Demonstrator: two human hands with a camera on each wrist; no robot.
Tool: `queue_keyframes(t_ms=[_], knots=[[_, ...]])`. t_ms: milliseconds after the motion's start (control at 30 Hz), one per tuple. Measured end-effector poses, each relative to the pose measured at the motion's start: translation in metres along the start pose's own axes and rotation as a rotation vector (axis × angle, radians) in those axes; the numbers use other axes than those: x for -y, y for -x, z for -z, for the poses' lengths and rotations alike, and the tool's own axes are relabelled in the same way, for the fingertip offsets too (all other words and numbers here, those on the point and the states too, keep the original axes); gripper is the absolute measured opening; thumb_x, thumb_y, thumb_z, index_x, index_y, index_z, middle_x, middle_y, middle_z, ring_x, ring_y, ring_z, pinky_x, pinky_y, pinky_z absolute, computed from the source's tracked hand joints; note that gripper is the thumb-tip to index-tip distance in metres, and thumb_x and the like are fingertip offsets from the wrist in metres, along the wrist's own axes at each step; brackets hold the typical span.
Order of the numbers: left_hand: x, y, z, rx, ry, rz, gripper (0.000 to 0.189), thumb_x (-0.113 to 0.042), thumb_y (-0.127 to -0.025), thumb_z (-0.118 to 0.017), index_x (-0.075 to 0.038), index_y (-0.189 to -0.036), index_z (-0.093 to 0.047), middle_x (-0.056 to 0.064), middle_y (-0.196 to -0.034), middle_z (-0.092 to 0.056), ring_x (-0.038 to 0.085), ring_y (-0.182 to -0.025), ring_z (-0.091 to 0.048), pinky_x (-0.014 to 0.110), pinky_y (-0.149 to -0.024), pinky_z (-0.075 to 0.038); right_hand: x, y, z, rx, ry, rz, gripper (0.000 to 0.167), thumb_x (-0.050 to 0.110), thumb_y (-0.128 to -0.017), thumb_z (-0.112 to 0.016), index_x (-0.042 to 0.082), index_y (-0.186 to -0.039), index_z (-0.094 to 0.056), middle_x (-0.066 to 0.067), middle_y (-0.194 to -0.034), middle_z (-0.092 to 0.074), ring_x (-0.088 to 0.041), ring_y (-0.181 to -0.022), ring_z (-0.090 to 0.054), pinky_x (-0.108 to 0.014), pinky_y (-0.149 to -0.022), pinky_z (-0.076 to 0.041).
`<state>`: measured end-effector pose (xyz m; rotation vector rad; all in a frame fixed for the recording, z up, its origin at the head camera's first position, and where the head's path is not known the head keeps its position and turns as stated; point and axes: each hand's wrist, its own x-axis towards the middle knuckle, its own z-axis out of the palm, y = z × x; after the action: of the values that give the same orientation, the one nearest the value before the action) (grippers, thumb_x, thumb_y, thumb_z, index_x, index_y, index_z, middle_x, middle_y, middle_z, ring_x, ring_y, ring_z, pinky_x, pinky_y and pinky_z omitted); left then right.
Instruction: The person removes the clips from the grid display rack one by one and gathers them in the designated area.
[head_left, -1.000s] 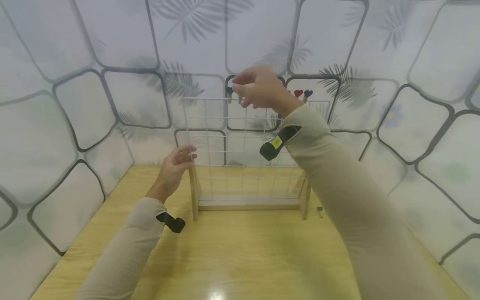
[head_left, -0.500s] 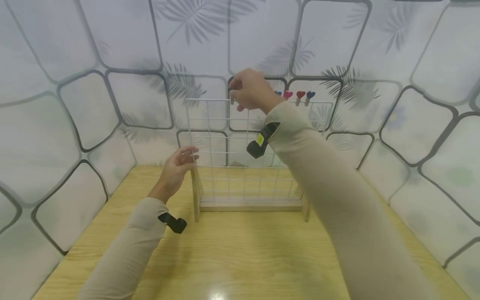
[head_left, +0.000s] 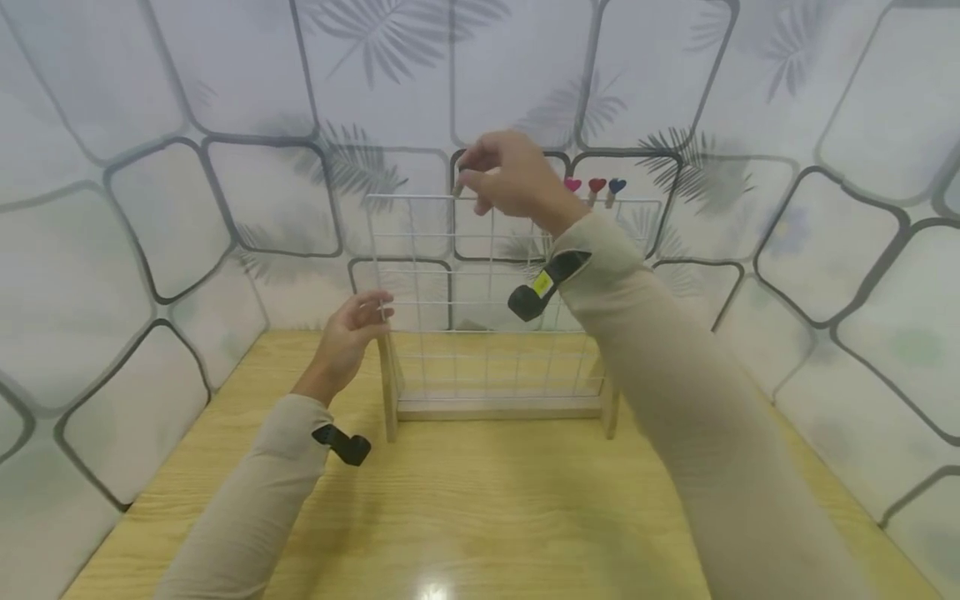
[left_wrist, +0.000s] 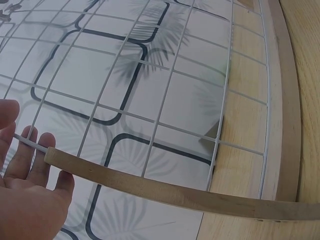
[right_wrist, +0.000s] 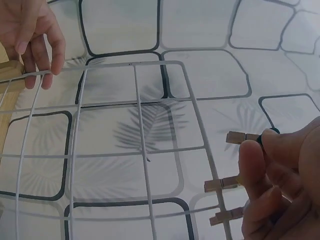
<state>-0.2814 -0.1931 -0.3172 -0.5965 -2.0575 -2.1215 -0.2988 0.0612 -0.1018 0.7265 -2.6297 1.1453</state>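
Note:
A white wire grid rack (head_left: 491, 302) stands upright on wooden legs. My left hand (head_left: 347, 337) holds its left side wire just above the wooden leg (left_wrist: 145, 187), fingers behind the wire and thumb in front. Over the rack's top wire, my right hand (head_left: 510, 175) pinches a small wooden clothespin (right_wrist: 242, 137) by its dark green end. In the right wrist view the clothespin's free tip is apart from the wire. Two more clothespins, one nearer (right_wrist: 220, 184) and one farther (right_wrist: 226, 216), sit on that wire beside my right fingers.
Farther right on the top wire are clothespins with a pink heart (head_left: 572, 184), a red heart (head_left: 597, 185) and a blue heart (head_left: 617, 187). The rack stands on a pale wooden table (head_left: 450, 500), with patterned cloth walls (head_left: 787, 125) behind and at the sides.
My right hand has taken hold of the green-heart clothespin and lifted it slightly off the top wire. My left hand has stayed on the side wire.

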Motion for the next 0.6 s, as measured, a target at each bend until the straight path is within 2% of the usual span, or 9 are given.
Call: queue_keyframes(t_ms=[133,267,333,600], knots=[[0.001,-0.001,0.001,-0.005,0.004,0.001,0.041,0.009,-0.094,-0.05,-0.002,-0.133,-0.046,0.018,-0.146,-0.04,0.027,-0.127,-0.044,0.034,-0.105,-0.039,-0.009,0.013,0.009,0.027,-0.054,0.024,0.029,0.018,-0.098,-0.057,0.008,-0.125,-0.057,-0.002,-0.114,-0.063,-0.021,-0.082,-0.066,-0.027,-0.059,-0.049],[0.0,0.0,0.0,-0.007,0.005,-0.004,0.041,0.01,-0.093,-0.05,0.001,-0.133,-0.045,0.02,-0.145,-0.04,0.03,-0.128,-0.043,0.036,-0.107,-0.037,-0.02,0.024,0.016,0.044,-0.029,0.043,0.027,0.02,-0.098,-0.057,0.009,-0.123,-0.058,-0.001,-0.111,-0.064,-0.021,-0.081,-0.066,-0.029,-0.061,-0.05],[-0.001,0.0,-0.001,-0.009,0.0,-0.004,0.042,0.01,-0.093,-0.05,0.003,-0.134,-0.044,0.02,-0.144,-0.042,0.028,-0.127,-0.044,0.037,-0.108,-0.037,-0.026,0.029,0.019,0.044,-0.021,0.047,0.025,0.019,-0.098,-0.058,0.008,-0.121,-0.059,-0.003,-0.11,-0.065,-0.021,-0.08,-0.066,-0.03,-0.061,-0.051],[0.0,-0.001,-0.002,-0.025,-0.01,-0.006,0.04,0.01,-0.093,-0.05,0.0,-0.131,-0.047,0.014,-0.139,-0.047,0.021,-0.122,-0.048,0.033,-0.106,-0.039,-0.063,0.052,0.029,0.057,-0.01,-0.027,0.027,0.02,-0.097,-0.06,0.009,-0.122,-0.06,-0.007,-0.111,-0.063,-0.028,-0.085,-0.065,-0.036,-0.07,-0.054]])
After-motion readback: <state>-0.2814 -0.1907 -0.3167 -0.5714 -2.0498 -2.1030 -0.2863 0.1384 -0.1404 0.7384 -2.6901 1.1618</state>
